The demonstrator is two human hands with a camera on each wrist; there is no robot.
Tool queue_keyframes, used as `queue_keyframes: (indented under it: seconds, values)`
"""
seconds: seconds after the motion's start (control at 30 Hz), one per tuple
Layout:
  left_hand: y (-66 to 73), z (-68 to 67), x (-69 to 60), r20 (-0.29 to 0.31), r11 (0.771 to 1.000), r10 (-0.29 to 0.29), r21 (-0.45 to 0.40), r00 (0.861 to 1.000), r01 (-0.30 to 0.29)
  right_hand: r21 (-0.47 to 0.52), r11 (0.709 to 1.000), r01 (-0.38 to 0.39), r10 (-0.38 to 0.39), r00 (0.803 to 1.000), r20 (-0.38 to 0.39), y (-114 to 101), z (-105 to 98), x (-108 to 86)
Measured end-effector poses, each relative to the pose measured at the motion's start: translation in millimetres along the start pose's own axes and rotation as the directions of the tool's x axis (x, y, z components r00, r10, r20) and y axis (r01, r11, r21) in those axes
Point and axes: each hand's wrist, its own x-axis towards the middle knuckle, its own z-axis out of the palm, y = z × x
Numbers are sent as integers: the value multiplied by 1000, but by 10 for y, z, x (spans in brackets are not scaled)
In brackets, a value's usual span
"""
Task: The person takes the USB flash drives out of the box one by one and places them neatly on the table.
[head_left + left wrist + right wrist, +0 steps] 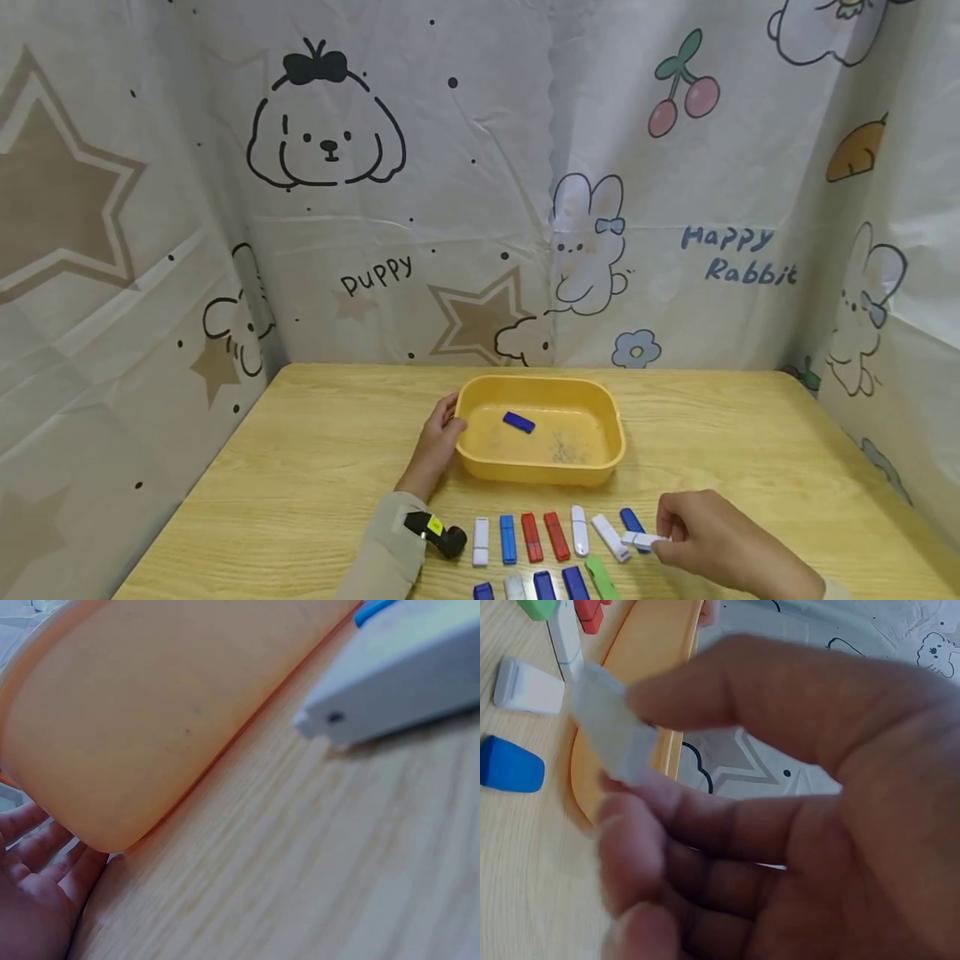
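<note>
My left hand touches the left end of a yellow plastic basin, its fingers lying against the outside wall in the left wrist view. Inside the basin lies one dark blue USB stick. Between thumb and fingers, my right hand pinches a small white USB stick. It is held over a blue USB stick at the right end of a row; in the right wrist view the pinched stick is blurred. Beside it in the row is another white USB stick.
The row in front of the basin also has red, light blue and white sticks. A nearer row holds a green stick and dark blue ones, cut off by the frame. A printed curtain surrounds the wooden table.
</note>
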Motion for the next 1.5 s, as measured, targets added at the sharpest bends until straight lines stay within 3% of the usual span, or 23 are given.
queue_keyframes:
  seconds: [0.07, 0.27, 0.47, 0.67, 1.0, 1.37, 1.5]
  values:
    - [-2, -5, -2, -2, 1000, 1, -3, 1000, -2, -6, 1000, -5, 5, 999, 36, 5, 0, -10]
    - [-3, 3, 0, -8, 1000, 0, -17, 1000, 0, 4, 994, -112, 111, 989, 101, -3, 42, -3]
    - [4, 4, -6, -3, 1000, 4, -12, 1000, -4, -3, 996, -90, 90, 990, 113, 18, 81, 7]
    - [-2, 7, 4, -6, 1000, -3, 9, 1000, 3, 12, 987, -159, 156, 980, 120, -14, 157, 42]
    - [-354, -1, 197, -42, 1000, -16, 8, 999, 16, -60, 973, -222, 227, 970, 88, -60, 288, 69]
    - [-383, 6, 189, -56, 1000, -6, 9, 998, 7, -144, 939, -313, 334, 930, 151, -82, 420, 149]
    - [-380, 6, 191, -48, 1000, -3, 13, 999, 3, -180, 933, -311, 340, 926, 162, -74, 447, 160]
